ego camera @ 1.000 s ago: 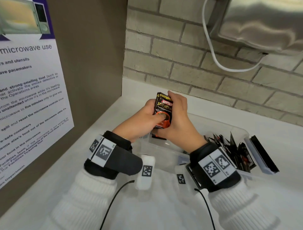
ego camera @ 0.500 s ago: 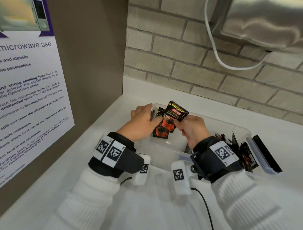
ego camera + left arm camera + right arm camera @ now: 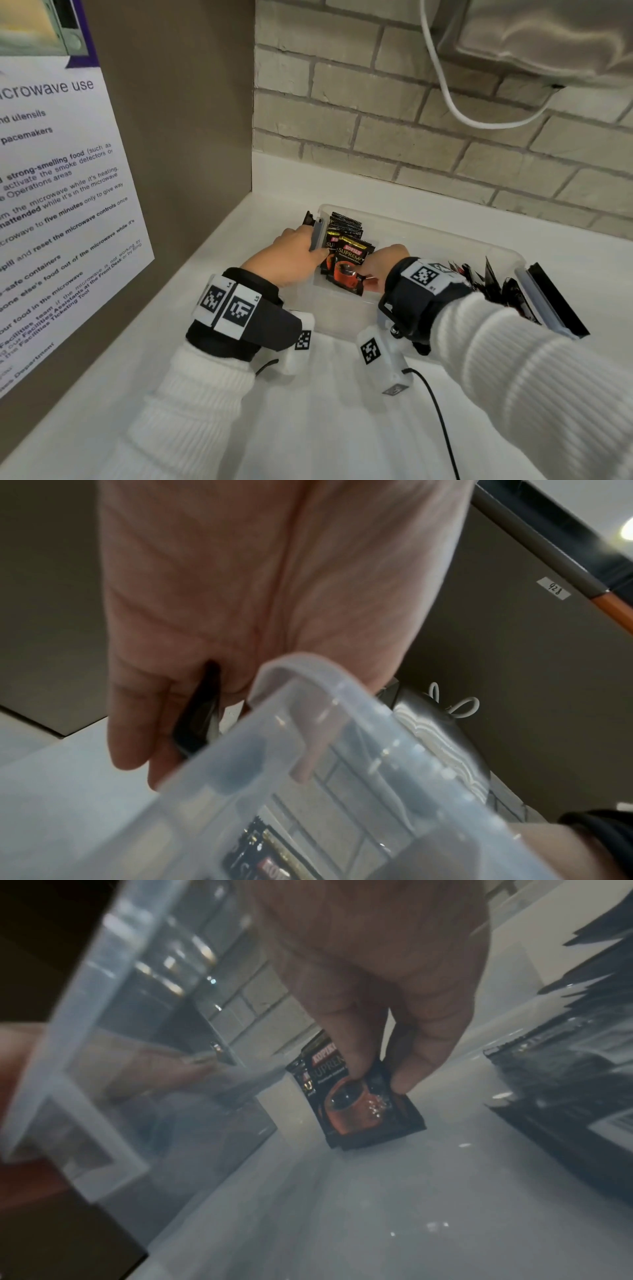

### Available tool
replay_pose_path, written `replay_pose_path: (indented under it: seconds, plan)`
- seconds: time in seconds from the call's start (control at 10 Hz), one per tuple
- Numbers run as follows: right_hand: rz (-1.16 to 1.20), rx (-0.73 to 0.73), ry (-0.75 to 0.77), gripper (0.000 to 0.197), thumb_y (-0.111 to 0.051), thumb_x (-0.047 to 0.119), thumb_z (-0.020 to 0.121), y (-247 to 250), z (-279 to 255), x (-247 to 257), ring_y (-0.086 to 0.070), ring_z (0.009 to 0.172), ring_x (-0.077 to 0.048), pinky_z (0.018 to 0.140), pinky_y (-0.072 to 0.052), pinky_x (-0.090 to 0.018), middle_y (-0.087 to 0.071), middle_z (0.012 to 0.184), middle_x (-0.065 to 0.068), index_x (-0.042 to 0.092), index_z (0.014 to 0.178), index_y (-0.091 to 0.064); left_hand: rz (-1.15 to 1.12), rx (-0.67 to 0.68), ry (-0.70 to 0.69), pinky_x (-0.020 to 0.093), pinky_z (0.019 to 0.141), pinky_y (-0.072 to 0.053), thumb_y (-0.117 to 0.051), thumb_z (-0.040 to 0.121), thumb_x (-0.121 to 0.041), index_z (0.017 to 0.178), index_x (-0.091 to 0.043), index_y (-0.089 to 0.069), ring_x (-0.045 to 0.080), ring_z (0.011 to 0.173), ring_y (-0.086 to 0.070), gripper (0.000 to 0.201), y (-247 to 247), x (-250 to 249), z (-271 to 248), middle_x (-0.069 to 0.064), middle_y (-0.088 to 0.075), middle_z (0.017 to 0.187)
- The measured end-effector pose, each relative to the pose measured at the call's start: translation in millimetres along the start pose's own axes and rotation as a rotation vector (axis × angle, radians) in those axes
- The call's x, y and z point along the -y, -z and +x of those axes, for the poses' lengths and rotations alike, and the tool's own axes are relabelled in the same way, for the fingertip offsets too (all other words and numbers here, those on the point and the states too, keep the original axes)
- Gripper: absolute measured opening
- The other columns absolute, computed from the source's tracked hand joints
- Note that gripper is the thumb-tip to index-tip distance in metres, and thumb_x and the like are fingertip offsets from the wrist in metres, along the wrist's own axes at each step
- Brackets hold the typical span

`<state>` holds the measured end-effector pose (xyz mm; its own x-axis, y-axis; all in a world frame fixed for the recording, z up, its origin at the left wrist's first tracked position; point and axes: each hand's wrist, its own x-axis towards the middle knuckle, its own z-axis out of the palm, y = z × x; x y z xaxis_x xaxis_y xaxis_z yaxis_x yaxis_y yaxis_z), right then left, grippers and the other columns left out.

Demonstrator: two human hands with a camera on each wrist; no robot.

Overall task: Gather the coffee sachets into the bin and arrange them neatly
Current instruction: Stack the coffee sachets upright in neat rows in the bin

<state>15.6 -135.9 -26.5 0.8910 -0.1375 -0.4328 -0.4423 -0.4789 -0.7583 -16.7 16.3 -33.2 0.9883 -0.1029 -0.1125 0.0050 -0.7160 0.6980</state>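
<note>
A clear plastic bin sits on the white counter. My right hand is inside its left end and pinches a small stack of black coffee sachets that stands on the bin floor against the left wall. In the right wrist view the fingers pinch the front sachet near its middle. My left hand grips the bin's left end wall, thumb inside beside the stack. In the left wrist view its fingers lie outside over the black latch. Several loose sachets lie jumbled at the bin's right end.
A brown side panel with a microwave-use poster closes off the left. The brick wall runs behind the bin, with a white cable and a steel appliance above. A black latch sticks out at the bin's right end.
The stack of sachets went down from above the bin into its left end, held by my right hand. My left hand let go of the stack and took hold of the bin's left wall.
</note>
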Motion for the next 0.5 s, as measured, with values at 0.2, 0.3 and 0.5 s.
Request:
replay_pose_path:
  seconds: [0.2,0.3,0.5]
  plan:
    - [-0.665,-0.075,0.123,0.034,-0.037,0.029,0.1,-22.5,-11.6,16.1,-0.054,0.106,-0.022,0.092,-0.04,-0.027,-0.056,0.124,-0.006,0.012,0.125,-0.051,-0.012,0.014,-0.008,0.047,0.1,-0.041,-0.044,0.095,-0.033,0.139,-0.014,-0.034,0.03,0.117,-0.048,0.049,0.5,2.9,0.7,0.013,-0.045,0.133]
    - [-0.687,-0.056,0.17,0.036,-0.037,0.034,0.098,-26.0,-12.8,18.4,-0.054,0.11,-0.025,0.089,-0.039,-0.027,-0.055,0.113,-0.008,0.011,0.123,-0.051,-0.012,0.019,-0.005,0.047,0.102,-0.04,-0.044,0.095,-0.034,0.141,-0.015,-0.032,0.028,0.12,-0.046,0.05,1.1,4.0,1.3,0.013,-0.043,0.136]
    - [0.026,0.076,-0.012,0.039,-0.045,0.007,0.096,-22.4,-10.2,14.4,-0.061,0.046,0.001,0.041,-0.044,-0.008,-0.051,0.132,-0.015,0.001,0.134,-0.041,-0.013,0.029,-0.01,0.045,0.102,-0.041,-0.044,0.096,-0.033,0.142,-0.016,-0.031,0.027,0.117,-0.048,0.05,2.1,4.1,-0.2,0.012,-0.042,0.136]
